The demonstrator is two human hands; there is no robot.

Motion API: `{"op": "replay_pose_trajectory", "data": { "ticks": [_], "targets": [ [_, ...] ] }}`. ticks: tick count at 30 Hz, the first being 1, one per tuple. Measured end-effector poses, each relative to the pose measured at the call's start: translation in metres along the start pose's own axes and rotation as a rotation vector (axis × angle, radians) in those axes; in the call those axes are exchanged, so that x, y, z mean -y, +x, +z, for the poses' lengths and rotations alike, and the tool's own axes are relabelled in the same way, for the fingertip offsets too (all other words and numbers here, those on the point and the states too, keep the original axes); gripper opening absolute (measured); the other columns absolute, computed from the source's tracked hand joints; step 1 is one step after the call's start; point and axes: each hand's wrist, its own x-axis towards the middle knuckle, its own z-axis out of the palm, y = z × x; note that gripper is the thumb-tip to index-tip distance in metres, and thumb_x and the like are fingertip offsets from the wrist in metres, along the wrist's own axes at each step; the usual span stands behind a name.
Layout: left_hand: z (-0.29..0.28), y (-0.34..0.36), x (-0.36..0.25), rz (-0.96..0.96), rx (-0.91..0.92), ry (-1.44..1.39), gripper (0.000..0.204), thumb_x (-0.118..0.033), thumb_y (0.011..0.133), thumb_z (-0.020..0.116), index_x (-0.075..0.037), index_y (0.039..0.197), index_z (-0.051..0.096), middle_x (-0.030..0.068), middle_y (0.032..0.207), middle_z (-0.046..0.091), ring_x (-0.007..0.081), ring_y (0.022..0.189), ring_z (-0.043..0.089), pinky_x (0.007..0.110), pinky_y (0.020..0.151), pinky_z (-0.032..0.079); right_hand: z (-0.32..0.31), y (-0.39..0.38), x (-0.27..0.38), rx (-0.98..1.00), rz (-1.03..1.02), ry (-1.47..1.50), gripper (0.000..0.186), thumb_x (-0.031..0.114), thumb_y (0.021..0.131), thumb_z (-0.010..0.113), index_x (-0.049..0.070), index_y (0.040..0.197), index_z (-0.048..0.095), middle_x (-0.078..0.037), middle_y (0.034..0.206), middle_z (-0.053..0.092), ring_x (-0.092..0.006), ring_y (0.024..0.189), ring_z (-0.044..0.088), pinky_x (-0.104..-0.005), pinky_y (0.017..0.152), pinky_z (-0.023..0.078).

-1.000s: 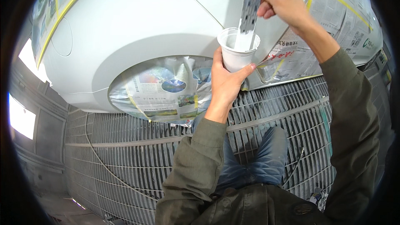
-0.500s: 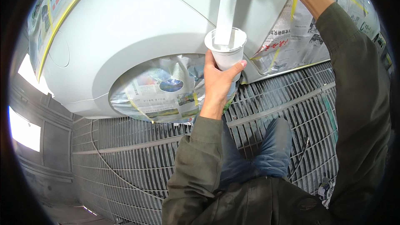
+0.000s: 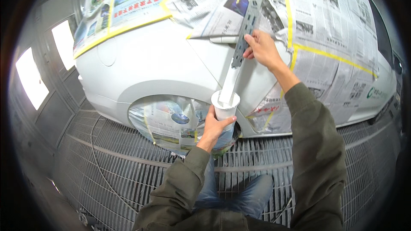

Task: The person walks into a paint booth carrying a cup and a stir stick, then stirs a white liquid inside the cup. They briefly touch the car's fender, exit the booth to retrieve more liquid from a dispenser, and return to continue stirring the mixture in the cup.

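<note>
My left hand (image 3: pixel 214 129) is wrapped round a white cup (image 3: pixel 225 112) with white paint at its mouth, held upright in front of the car's side. My right hand (image 3: pixel 262 50), higher and to the right, grips a long flat paint mixing stick (image 3: pixel 244 38) by its grey, slotted upper part. White paint coats the stick's lower part. Its lower end is inside the cup, and the stick leans up to the right. Behind both hands is a pale car body (image 3: pixel 171 55), with newspaper (image 3: pixel 162 119) over its wheel.
More newspaper (image 3: pixel 329 30), edged with yellow tape (image 3: pixel 290 13), covers the car's windows and door. Underfoot is a metal floor grating (image 3: pixel 180 169). A hose (image 3: pixel 99 162) runs across it at the left. Bright panels (image 3: pixel 32 79) are set in the left wall.
The view has tipped upward, so more of the car and the whole stick show. Both hands sit lower in the picture, still holding the cup and the mixing stick.
</note>
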Motion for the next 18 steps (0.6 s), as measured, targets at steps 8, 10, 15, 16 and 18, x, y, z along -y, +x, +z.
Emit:
{"op": "replay_pose_trajectory", "data": {
  "ticks": [8,10,15,16,18],
  "targets": [
    [0.012,-0.007,-0.014,0.021,-0.058,0.027,0.076,-0.007,0.073,0.088,-0.002,0.137,0.048,0.0119,0.131,0.06,0.0229,0.121,0.058,0.038,0.102,0.048,0.006,-0.022,-0.003,0.067,-0.087,0.017,0.028,0.017,0.103,0.056,-0.006,0.089,0.051,-0.016,0.073,0.065,-0.0224,0.06,0.073,-0.0323,0.047,0.054],
    [0.017,-0.007,-0.019,0.044,-0.082,0.038,0.078,-0.006,0.072,0.088,-0.001,0.138,0.047,0.0122,0.131,0.06,0.0232,0.121,0.059,0.037,0.102,0.048,0.014,-0.04,-0.01,0.123,-0.057,-0.015,0.027,0.017,0.103,0.056,-0.006,0.09,0.051,-0.016,0.072,0.065,-0.0226,0.059,0.073,-0.0325,0.047,0.054],
    [0.023,0.001,-0.02,0.065,-0.123,0.129,0.08,-0.004,0.074,0.086,-0.001,0.142,0.045,0.011,0.133,0.058,0.0227,0.123,0.057,0.037,0.102,0.048,0.02,-0.055,-0.013,0.207,0.03,-0.026,0.025,0.016,0.103,0.056,-0.006,0.092,0.051,-0.015,0.069,0.065,-0.0226,0.057,0.072,-0.0317,0.046,0.054],
    [0.023,0.003,-0.017,0.071,-0.129,0.13,0.081,-0.003,0.073,0.086,0.0,0.142,0.045,0.0112,0.134,0.058,0.0227,0.123,0.057,0.037,0.102,0.049,0.018,-0.052,-0.013,0.182,0.031,0.017,0.026,0.016,0.103,0.056,-0.006,0.092,0.051,-0.014,0.069,0.065,-0.0223,0.058,0.072,-0.0312,0.046,0.055],
    [0.024,0.005,-0.015,0.08,-0.14,0.133,0.082,-0.003,0.073,0.086,0.0,0.143,0.045,0.0115,0.135,0.058,0.0226,0.124,0.057,0.037,0.103,0.049,0.011,-0.044,-0.01,0.132,0.034,0.101,0.026,0.016,0.103,0.056,-0.006,0.092,0.052,-0.014,0.07,0.065,-0.0215,0.058,0.072,-0.0303,0.047,0.055]
  ]
}}
